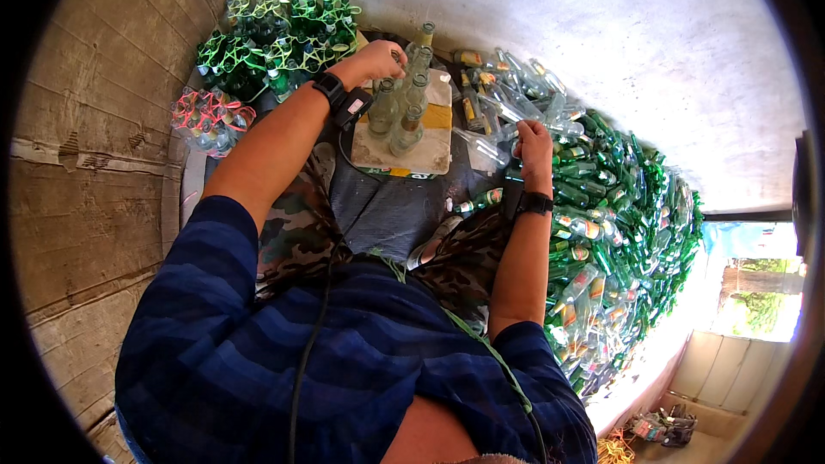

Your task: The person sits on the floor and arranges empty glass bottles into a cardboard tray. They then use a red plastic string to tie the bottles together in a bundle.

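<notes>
Several clear glass bottles stand upright in a group on a box with a pale, worn top point(367, 153) and yellow tape. My left hand point(380, 59) is at the back left of this group, its fingers closed around the neck of one bottle. Nearest me on the box is a clear bottle point(407, 135), with another clear bottle point(383, 109) to its left. My right hand point(535, 142) is at the edge of the heap of loose bottles, fingers curled, beside a clear bottle point(486, 149) lying on its side. Whether it grips a bottle there cannot be made out.
Green bottles bundled with green straps point(242, 58) stand at the back left, near a pink-strapped bundle of clear bottles point(209, 119). A large heap of green and clear bottles point(606, 187) lies along the right wall. One green bottle point(478, 200) lies between my feet and the heap.
</notes>
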Demonstrator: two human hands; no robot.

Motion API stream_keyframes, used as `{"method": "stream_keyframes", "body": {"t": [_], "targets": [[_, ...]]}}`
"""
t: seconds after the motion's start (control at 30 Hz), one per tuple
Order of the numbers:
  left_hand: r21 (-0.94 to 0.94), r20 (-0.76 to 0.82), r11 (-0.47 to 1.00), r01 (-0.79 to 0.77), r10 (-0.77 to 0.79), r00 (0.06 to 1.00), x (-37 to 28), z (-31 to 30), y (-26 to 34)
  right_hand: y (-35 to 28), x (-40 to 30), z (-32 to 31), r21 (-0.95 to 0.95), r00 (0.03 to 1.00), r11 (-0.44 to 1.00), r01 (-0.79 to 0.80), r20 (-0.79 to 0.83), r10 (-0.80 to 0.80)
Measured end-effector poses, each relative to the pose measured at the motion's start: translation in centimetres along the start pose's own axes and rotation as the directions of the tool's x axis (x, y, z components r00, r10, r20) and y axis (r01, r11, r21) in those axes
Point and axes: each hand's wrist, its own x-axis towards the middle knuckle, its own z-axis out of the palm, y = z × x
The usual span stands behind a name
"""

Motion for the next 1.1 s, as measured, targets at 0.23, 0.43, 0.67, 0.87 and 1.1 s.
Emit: {"method": "stream_keyframes", "body": {"t": [0.23,0.43,0.67,0.87,1.1], "targets": [[-0.078,-0.029,0.996,-0.037,0.035,0.999,0.2,0.2,-0.3,0.0,-0.1,0.3,-0.002,1.000,1.000,0.011,0.017,-0.010],[-0.005,-0.067,0.998,-0.065,0.065,0.996,0.4,0.3,-0.4,-0.3,-0.3,0.4,0.003,1.000,1.000,-0.005,0.014,0.005],[0.071,-0.044,0.994,-0.086,0.090,0.995,0.5,0.1,-0.4,-0.1,-0.3,0.4,0.039,1.000,0.999,-0.014,0.010,0.014],[0.132,-0.064,0.988,-0.074,0.083,0.995,0.4,0.1,0.1,0.1,-0.2,0.4,0.020,1.000,1.000,-0.013,-0.008,0.013],[0.172,-0.051,0.979,-0.111,0.122,0.991,-0.1,-0.5,0.6,0.4,0.0,0.6,0.016,1.000,1.000,-0.009,-0.018,0.009]]}}
